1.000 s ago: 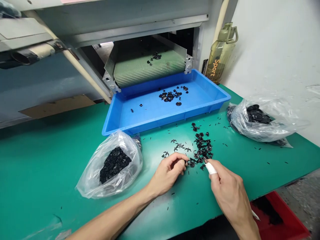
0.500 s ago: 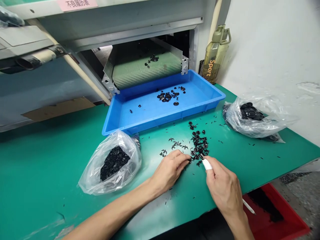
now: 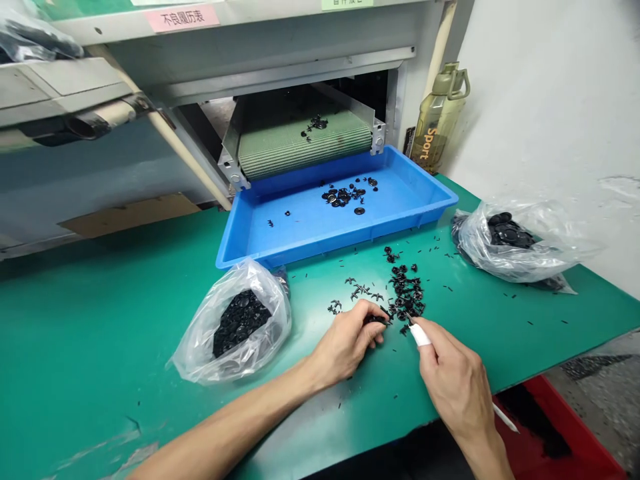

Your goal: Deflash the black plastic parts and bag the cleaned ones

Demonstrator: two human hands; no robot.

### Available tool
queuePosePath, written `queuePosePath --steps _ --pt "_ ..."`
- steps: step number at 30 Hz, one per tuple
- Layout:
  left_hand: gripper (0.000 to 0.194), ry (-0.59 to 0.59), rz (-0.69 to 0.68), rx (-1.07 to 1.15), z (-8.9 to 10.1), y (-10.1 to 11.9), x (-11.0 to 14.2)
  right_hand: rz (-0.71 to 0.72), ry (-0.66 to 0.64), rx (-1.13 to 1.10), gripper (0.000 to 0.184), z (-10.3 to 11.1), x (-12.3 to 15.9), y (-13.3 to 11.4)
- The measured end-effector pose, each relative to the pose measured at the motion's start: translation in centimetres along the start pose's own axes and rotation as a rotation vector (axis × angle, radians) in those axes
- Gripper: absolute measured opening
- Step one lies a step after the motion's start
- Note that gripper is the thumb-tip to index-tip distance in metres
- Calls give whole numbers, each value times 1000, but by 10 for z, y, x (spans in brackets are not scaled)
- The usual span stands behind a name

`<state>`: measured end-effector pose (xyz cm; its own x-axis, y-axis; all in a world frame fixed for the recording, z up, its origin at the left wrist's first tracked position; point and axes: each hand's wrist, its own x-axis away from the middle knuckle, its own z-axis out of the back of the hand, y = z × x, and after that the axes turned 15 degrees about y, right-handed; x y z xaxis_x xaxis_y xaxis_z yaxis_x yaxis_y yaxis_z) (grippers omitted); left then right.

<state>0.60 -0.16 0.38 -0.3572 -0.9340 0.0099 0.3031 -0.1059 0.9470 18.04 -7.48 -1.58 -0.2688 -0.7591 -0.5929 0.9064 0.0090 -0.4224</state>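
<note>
My left hand [image 3: 347, 341] rests on the green table [image 3: 100, 320] with its fingers curled round a small black plastic part [image 3: 376, 320]. My right hand [image 3: 455, 380] grips a thin white tool [image 3: 419, 335]; its tip points at the near edge of a pile of small black parts [image 3: 406, 293]. A few black sprue pieces [image 3: 361, 291] lie just beyond my left fingers.
A blue tray [image 3: 430, 193] with several black parts sits below a ribbed green conveyor belt [image 3: 305, 141]. Clear bags of black parts lie to the left [image 3: 235, 323] and to the right [image 3: 520, 240]. An olive bottle [image 3: 440, 120] stands by the wall. A red bin [image 3: 565, 427] sits under the table edge.
The view shifted slightly. My left fingers closed tighter around a black part at the pile's edge, and the tool tip stayed close beside it.
</note>
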Motion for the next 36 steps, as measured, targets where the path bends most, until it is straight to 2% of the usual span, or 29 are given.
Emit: queuePosePath --steps 3,5,9,14,19,23,31,36 --pt "25 6 201 372 1 1 0 9 1 -81 31 4 2 -6" --pt "34 49 249 457 2 0 0 42 -23 -131 32 7 5 -13" --pt "32 107 223 353 4 -6 -1 138 -54 -124 36 12 9 -27" --pt "30 58 213 385 5 -7 -1 209 -61 -85 36 11 7 -34" --pt "31 -13 317 544 9 -3 -4 201 -78 -39 35 4 8 -32" --pt "30 -43 346 608 11 -2 -5 171 -103 -47 36 1 13 -31" --pt "30 54 358 738 7 -4 -4 167 26 8 34 -1 15 -50" --pt "27 14 369 699 10 -4 -5 154 48 37 33 -4 12 -54"
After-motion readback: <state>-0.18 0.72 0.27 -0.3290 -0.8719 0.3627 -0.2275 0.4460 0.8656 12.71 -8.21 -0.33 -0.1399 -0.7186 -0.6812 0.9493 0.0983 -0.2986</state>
